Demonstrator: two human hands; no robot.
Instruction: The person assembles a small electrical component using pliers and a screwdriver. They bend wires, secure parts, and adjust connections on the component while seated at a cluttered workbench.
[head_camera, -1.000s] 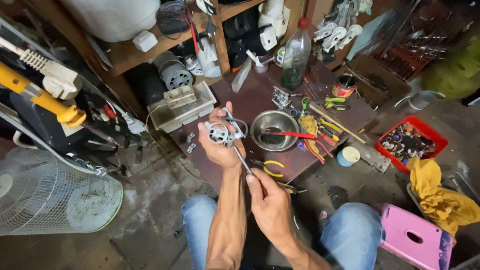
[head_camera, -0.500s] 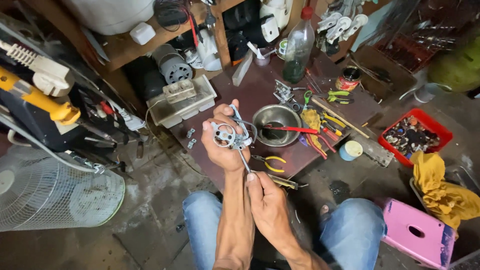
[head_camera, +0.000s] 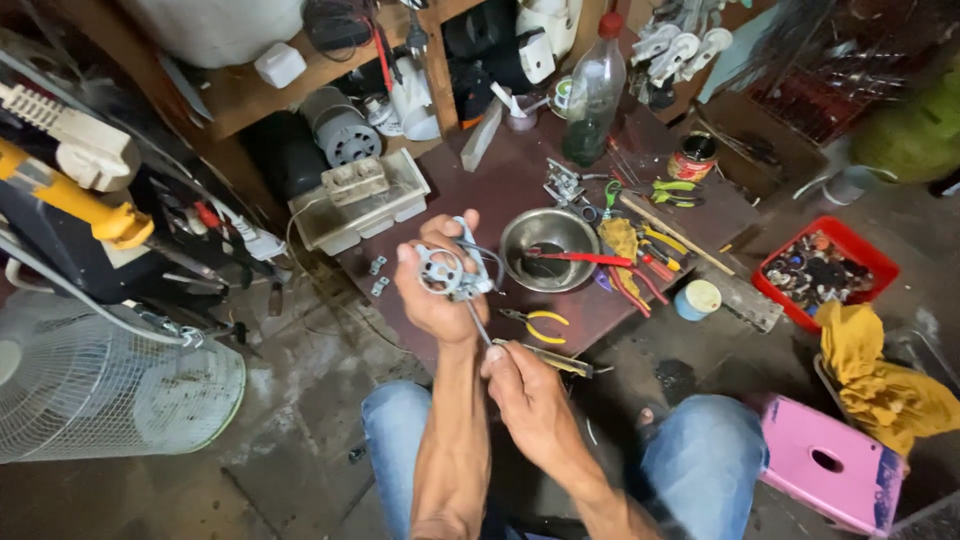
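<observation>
My left hand is shut on a small round metal motor part with wires trailing from it, held up over the near edge of a low brown work board. My right hand is just below it, gripping a screwdriver whose thin shaft points up into the part. A steel bowl with a red-handled tool lying across it sits right behind the part.
Yellow-handled pliers, cutters and other hand tools lie on the board, with a bottle and a can at the back. A red tray of small parts, a yellow cloth and a pink stool are right; a fan guard is left.
Both hands have shifted slightly lower and nearer to me, still holding the part and the screwdriver. The part has turned a little in my left hand.
</observation>
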